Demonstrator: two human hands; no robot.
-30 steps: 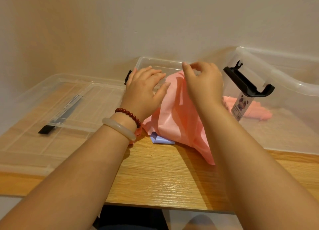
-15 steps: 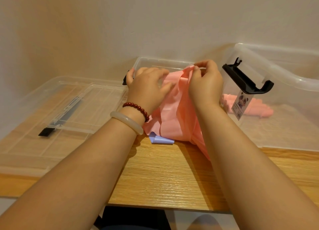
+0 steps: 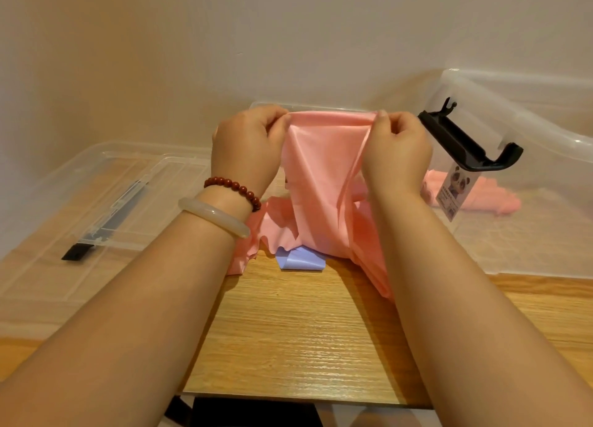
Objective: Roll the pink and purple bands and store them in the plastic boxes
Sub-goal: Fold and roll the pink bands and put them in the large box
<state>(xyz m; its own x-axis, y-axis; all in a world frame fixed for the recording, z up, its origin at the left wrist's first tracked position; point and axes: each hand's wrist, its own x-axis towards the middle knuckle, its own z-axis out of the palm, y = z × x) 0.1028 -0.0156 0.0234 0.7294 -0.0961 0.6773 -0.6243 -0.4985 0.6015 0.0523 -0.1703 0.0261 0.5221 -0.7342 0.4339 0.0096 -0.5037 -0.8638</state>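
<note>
A pink band (image 3: pixel 321 182) hangs stretched between my hands above the wooden table (image 3: pixel 295 330). My left hand (image 3: pixel 247 147) pinches its top left corner and my right hand (image 3: pixel 398 150) pinches its top right corner. The band's lower part drapes in loose folds onto the table. A corner of a purple band (image 3: pixel 301 259) shows under the pink folds. The clear plastic box (image 3: pixel 529 112) at the right has a black latch (image 3: pixel 465 144) and holds rolled pink bands (image 3: pixel 491 199). Another clear box (image 3: pixel 308 107) stands behind my hands, mostly hidden.
A clear plastic lid (image 3: pixel 96 208) with a black latch (image 3: pixel 78 253) lies flat on the left of the table. A label with a panda picture (image 3: pixel 455 192) is stuck on the right box's wall. The wall rises close behind the boxes.
My hands have moved apart and up, spreading the pink band's top edge taut between them. Earlier they were close together in the bunched folds.
</note>
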